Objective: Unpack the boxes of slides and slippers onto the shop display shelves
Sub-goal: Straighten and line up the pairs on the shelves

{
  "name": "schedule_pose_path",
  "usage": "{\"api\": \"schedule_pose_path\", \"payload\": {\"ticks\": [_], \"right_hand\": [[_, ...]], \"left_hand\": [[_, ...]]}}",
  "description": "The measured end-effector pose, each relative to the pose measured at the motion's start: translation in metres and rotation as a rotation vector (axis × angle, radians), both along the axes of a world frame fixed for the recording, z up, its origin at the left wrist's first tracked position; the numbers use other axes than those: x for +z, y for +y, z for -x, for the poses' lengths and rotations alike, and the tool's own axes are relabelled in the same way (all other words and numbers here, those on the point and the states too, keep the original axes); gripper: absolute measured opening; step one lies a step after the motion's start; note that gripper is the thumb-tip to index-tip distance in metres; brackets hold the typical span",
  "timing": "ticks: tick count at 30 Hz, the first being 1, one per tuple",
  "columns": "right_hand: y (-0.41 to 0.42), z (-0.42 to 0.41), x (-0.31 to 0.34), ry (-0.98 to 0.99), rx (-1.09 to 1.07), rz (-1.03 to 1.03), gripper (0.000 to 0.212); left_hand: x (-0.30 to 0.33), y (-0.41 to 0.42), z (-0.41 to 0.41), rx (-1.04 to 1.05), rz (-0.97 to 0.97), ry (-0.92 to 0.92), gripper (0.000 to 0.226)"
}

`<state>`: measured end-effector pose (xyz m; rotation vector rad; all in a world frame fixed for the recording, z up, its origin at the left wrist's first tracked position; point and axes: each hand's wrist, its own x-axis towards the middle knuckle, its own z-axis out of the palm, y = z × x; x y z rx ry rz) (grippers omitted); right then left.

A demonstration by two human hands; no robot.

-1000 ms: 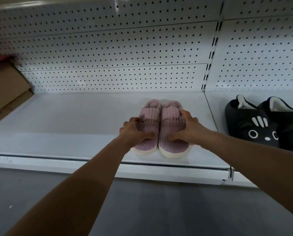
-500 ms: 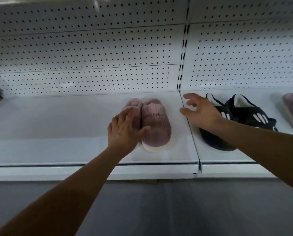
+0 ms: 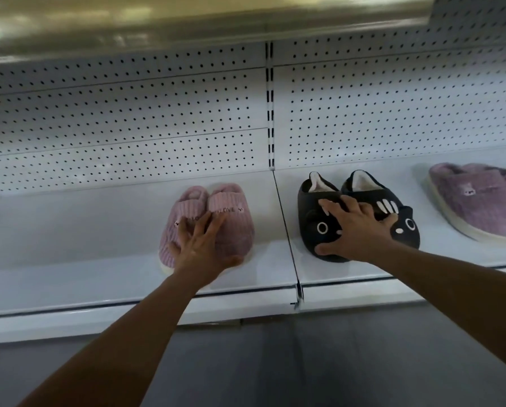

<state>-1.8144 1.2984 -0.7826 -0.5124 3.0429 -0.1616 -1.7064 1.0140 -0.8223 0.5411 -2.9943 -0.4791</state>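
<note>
A pair of pink knitted slippers (image 3: 234, 227) with "LOVE" lettering stands side by side on the white shelf (image 3: 69, 259). My left hand (image 3: 202, 248) lies flat on their toes with the fingers spread. To the right, past the shelf joint, sits a pair of black slippers with cat faces (image 3: 319, 201). My right hand (image 3: 357, 227) rests on top of both black slippers, fingers spread and the thumb at the near toe.
A purple fluffy slipper pair (image 3: 481, 198) stands at the far right of the shelf. White pegboard (image 3: 128, 127) forms the back wall, and an upper shelf (image 3: 187, 22) overhangs. Grey floor (image 3: 304, 362) lies below the shelf edge.
My right hand left the pink slippers, moved right and came down on the black pair. My left hand went from gripping the pink pair to lying flat on it. The view shifted right.
</note>
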Motion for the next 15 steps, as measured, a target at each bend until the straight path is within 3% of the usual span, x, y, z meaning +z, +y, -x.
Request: {"api": "schedule_pose_path", "payload": {"ticks": [5,8,10,12,15], "right_hand": [[0.003,0.001,-0.001,-0.009,0.006,0.003,0.103],[-0.004,-0.002,-0.001,0.145,0.034,0.001,0.099],[-0.02,-0.008,0.001,0.236,0.147,0.066,0.097],[-0.048,-0.016,0.002,0.123,0.275,0.204,0.098],[-0.099,-0.022,-0.001,-0.241,0.301,0.476,0.104]], "left_hand": [[0.003,0.003,0.002,0.011,-0.001,-0.001,0.103],[0.008,-0.003,-0.002,0.043,0.006,0.169,0.089],[0.013,-0.01,-0.002,0.204,-0.083,0.281,0.087],[0.016,-0.02,-0.001,0.362,-0.206,0.264,0.089],[0.013,-0.036,-0.002,0.422,-0.345,0.137,0.092]]}}
